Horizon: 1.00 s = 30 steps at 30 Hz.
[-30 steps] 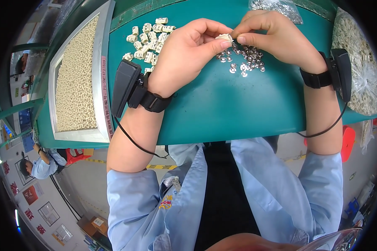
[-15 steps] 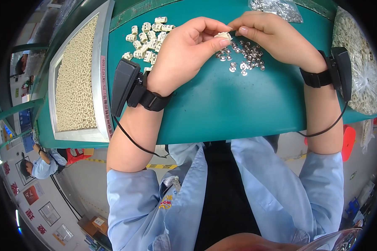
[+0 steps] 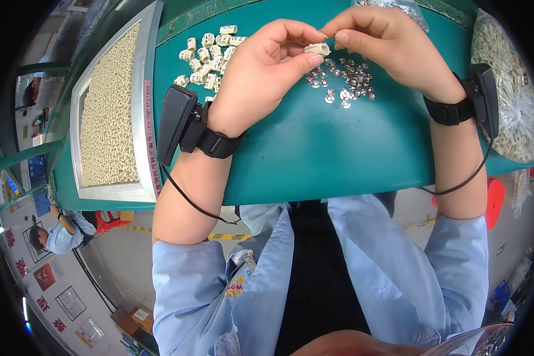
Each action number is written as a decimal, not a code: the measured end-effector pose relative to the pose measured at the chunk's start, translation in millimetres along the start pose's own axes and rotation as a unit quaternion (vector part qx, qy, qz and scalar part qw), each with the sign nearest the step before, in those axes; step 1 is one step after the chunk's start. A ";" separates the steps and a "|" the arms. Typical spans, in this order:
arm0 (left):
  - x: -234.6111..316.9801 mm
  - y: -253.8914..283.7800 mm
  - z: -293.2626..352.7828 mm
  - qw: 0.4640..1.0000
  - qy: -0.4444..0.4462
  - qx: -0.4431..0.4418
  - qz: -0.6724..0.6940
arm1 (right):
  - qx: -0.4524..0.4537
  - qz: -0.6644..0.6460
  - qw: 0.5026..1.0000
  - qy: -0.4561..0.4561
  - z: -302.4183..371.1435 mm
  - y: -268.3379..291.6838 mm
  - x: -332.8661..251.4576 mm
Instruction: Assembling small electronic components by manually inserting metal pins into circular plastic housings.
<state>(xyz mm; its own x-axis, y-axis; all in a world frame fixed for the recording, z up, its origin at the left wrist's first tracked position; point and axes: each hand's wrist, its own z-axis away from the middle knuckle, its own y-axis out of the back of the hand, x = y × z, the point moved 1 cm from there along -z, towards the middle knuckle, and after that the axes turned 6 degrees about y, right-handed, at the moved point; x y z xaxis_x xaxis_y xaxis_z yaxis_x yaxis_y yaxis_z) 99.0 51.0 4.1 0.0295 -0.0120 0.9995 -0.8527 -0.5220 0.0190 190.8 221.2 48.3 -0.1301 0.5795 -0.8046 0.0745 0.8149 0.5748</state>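
Thumb and fingers of my left hand (image 3: 260, 74) are closed around a small cream-coloured ribbed cylindrical part (image 3: 318, 50). My right hand (image 3: 391, 50) hovers just right of it, fingers curved and the thumb apart from the index finger. No part shows between those fingertips, and the right index fingertip is close to my left index finger. Below both hands lies a loose pile of small shiny metal pieces (image 3: 355, 80) with round centres. Left of my left hand, several similar cream cylindrical parts (image 3: 204, 54) are scattered on the green table mat (image 3: 326, 148).
A metal-framed tray (image 3: 114, 191) packed with small cream pieces stands at the left. Clear bags of parts lie at the far edge (image 3: 418, 16) and at the right (image 3: 507, 95). Black wrist devices with cables are on both my arms. Another person (image 3: 65, 234) is at far left.
My right hand has lifted slightly away from the cream part, uncovering more of its right end. My left hand keeps hold of the part, nearly still.
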 end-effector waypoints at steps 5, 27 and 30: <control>-4.0 -0.9 -2.2 0.997 -0.042 -0.010 0.071 | 0.001 -0.178 0.982 -0.071 0.8 -1.5 5.7; -2.0 -0.2 -1.2 0.997 -0.066 -0.009 0.045 | -0.001 -0.247 0.966 -0.077 4.3 -5.2 0.2; -2.4 0.1 -1.6 0.996 -0.070 -0.008 0.051 | -0.001 -0.265 0.961 -0.084 5.0 -4.8 -2.6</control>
<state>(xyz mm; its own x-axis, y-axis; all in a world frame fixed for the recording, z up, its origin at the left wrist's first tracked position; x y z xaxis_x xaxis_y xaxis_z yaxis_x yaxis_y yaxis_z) 98.0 52.4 1.7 0.0149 -0.1839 0.9828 -0.8632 -0.4984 -0.0801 195.7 215.9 46.9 0.0120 0.0775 -0.9969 0.0409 0.9961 0.0779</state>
